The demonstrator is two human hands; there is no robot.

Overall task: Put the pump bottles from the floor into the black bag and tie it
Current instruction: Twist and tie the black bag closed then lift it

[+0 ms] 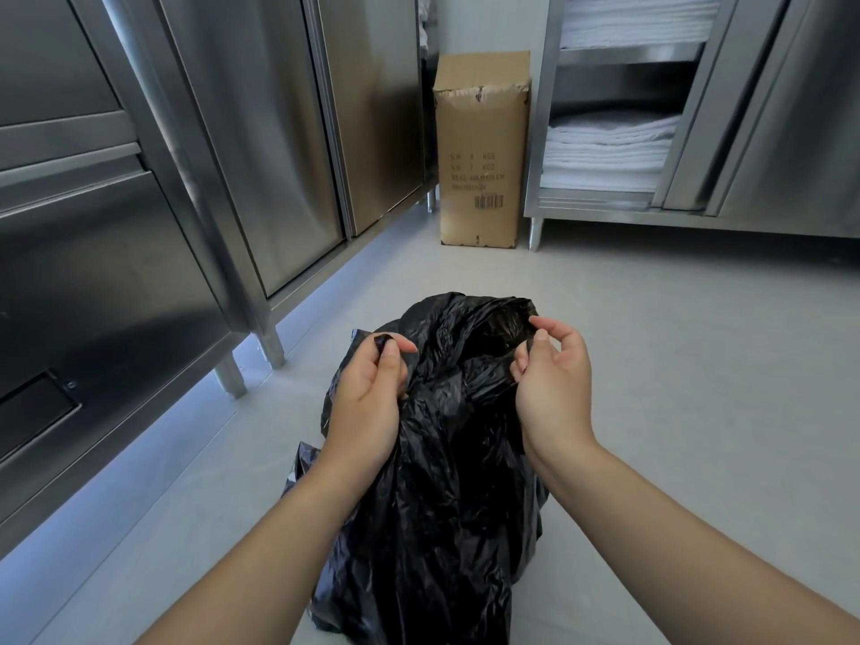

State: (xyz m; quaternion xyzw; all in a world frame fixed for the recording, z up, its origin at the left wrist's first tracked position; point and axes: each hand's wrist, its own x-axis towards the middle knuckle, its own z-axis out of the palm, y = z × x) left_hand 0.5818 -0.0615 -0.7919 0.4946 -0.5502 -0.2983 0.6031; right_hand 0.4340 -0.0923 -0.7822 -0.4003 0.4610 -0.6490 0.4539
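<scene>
Black bag [446,481] sits on the pale grey floor [675,346], centre foreground, between the two forearms; thin glossy plastic, heavily creased, body bulging, upper part gathered and bunched toward the far end. Mouth not knotted: top edge loose and crumpled between the hands. Contents hidden by the plastic; no pump bottles visible on the floor in view. Left hand [367,407]: fingers curled, thumb and forefinger pinching a strip of the bag's top edge, a small black fold showing above the fingertips; palm lies against the bag's left side. Right hand [551,388]: fingers bent, pinching a twisted strip of the top edge at the bag's right side, palm turned inward. Hands apart, gathered plastic lying between them, each clamped on its own piece of the rim. Surroundings: stainless steel cabinets [195,169] along the left; upright cardboard box [481,151] on the floor at the far wall; steel shelving unit [605,100] at right with folded white towels [605,151] stacked on its shelves
</scene>
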